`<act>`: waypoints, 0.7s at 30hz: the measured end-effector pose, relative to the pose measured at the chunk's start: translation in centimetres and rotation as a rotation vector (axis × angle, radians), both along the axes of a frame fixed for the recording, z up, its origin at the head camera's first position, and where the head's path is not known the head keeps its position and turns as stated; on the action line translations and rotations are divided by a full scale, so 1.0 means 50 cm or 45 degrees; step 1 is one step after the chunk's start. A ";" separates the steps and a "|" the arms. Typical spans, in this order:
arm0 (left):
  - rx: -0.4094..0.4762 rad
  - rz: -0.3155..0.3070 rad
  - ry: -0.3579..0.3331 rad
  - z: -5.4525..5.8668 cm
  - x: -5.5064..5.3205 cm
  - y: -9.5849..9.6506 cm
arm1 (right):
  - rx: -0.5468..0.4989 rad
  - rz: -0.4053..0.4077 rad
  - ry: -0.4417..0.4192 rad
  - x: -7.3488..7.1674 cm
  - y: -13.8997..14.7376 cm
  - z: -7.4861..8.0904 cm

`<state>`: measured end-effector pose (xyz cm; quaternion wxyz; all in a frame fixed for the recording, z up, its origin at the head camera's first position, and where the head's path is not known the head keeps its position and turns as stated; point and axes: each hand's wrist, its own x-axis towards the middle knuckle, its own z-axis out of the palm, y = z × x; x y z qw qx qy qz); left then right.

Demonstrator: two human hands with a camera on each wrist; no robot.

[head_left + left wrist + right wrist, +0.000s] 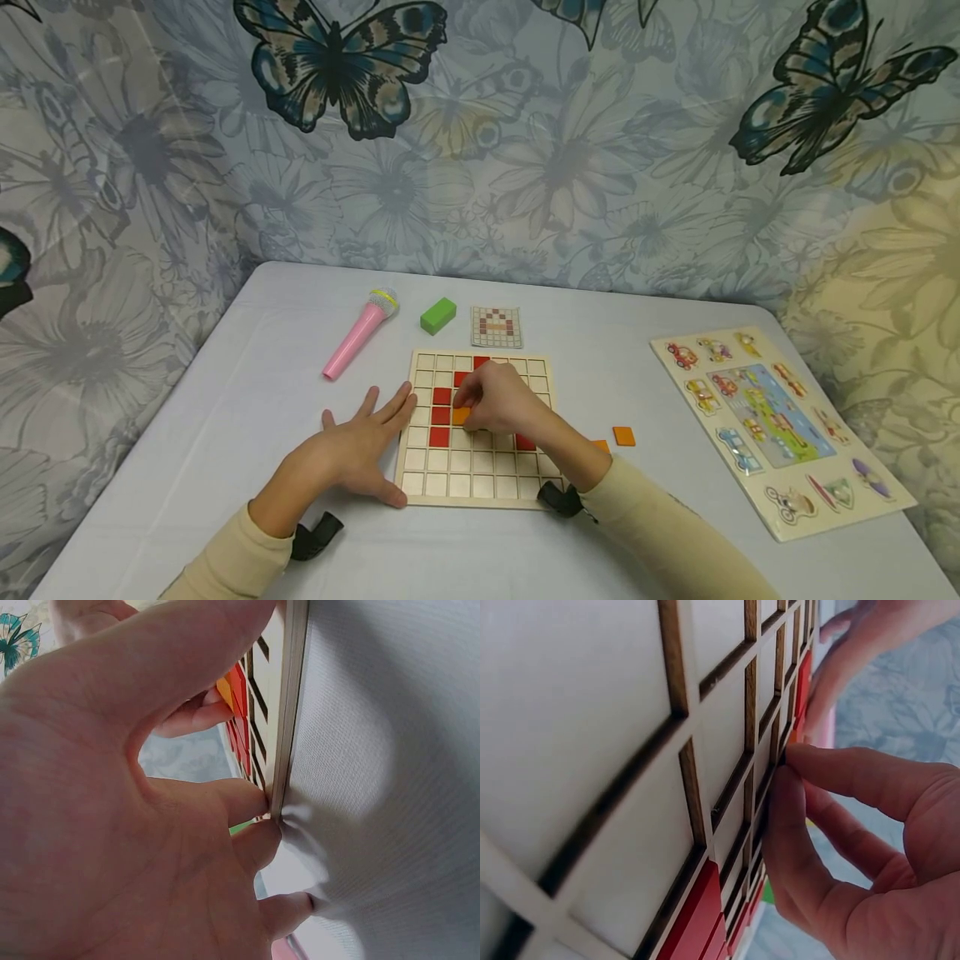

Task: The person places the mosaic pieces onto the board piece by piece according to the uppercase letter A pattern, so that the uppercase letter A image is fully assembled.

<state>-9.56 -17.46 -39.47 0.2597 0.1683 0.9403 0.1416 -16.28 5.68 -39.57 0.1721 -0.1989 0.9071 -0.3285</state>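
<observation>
A square wooden grid board lies on the white table. Several red tiles sit in its cells, some partly covered by my right hand. My right hand reaches over the middle of the board, thumb and fingertips pinching an orange tile at a cell beside the red ones. In the right wrist view the right fingers hide most of that tile. With fingers spread, my left hand rests along the board's left edge, its fingertips touching the rim and cloth in the left wrist view.
Beyond the board lie a pink toy microphone, a green block and a small pattern card. An orange tile lies right of the board, with another partly behind the right wrist. A picture puzzle board occupies the right side.
</observation>
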 end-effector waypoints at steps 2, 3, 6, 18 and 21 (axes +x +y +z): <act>-0.001 0.001 -0.002 0.000 0.000 0.000 | 0.005 -0.002 0.008 0.000 -0.001 -0.001; -0.003 0.001 -0.003 0.000 0.000 0.000 | 0.007 0.000 0.011 0.000 -0.002 -0.001; -0.006 0.000 -0.003 -0.002 0.000 0.000 | 0.012 0.009 0.024 0.002 -0.003 -0.003; -0.010 -0.004 0.001 -0.001 0.002 -0.001 | 0.045 0.020 0.071 0.006 -0.006 0.000; -0.011 -0.006 0.001 -0.001 0.001 -0.001 | 0.043 0.036 0.077 0.006 -0.005 0.002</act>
